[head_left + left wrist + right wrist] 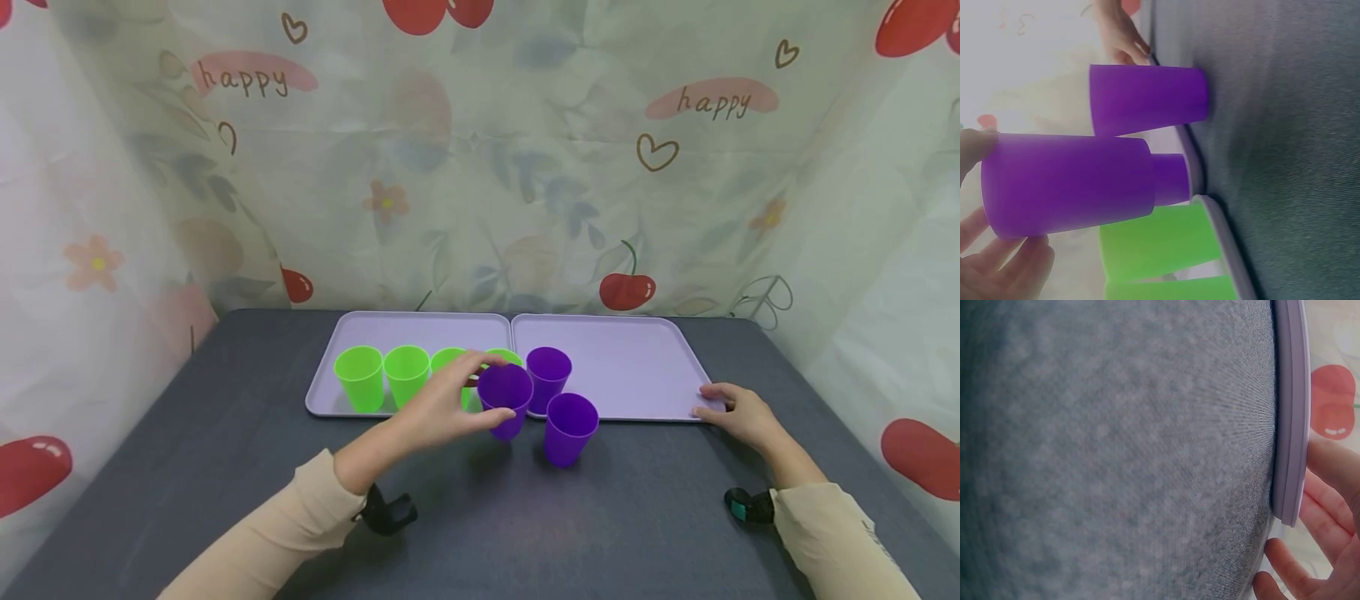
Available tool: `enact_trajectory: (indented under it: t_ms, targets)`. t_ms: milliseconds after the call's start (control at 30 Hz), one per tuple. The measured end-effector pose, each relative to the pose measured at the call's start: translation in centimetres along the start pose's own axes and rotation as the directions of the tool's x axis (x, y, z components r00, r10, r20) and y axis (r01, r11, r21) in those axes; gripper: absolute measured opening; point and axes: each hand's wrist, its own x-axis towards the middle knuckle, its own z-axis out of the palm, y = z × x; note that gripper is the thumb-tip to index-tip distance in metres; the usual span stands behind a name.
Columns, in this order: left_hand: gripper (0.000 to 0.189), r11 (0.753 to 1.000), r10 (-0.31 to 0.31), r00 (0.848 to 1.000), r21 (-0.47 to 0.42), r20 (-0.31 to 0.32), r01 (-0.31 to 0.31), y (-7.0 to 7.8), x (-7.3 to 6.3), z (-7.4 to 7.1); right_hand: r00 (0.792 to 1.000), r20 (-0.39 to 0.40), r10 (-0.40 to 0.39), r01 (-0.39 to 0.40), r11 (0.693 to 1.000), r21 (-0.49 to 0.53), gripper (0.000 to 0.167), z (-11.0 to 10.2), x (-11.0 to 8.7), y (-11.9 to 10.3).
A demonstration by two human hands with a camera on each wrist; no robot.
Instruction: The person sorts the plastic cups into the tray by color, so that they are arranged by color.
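Observation:
My left hand [444, 402] grips a purple cup [508, 417] near its rim, thumb on the near side and fingers round the far side. The left wrist view shows this cup [1069, 184] held upright, close over the table in front of the trays. A second purple cup [570, 429] stands on the table just right of it. Another purple cup [548, 375] stands at the left front corner of the right lilac tray [615, 367]. My right hand [744, 418] holds that tray's right front corner, thumb and fingers at its rim [1291, 412].
On the left lilac tray [420, 325], several green cups [360, 379] stand in a row, partly hidden by my left hand. Both trays lie side by side on the dark table [487, 533]. A patterned curtain [480, 167] rises behind them.

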Motion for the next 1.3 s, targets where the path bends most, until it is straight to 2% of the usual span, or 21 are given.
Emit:
enact_trajectory:
  t_ms: [600,1033,1300]
  targets:
    - [0.052,0.997,0.079,0.994,0.013,-0.07,-0.078,1.2,1.3,-0.5,1.0,0.001,-0.002,0.002,1.0,0.005,0.059,0.0,0.0,0.0]
    - [0.052,0.996,0.089,0.993,0.033,-0.082,-0.087,2.2,3.4,-0.7,1.0,0.002,-0.014,0.014,1.0,0.012,0.059,0.0,-0.1,0.1]
    - [0.051,0.995,0.098,0.992,0.017,-0.075,-0.097,3.0,4.9,-0.2,1.0,0.005,-0.011,0.011,1.0,0.014,0.059,0.1,0.0,0.1]
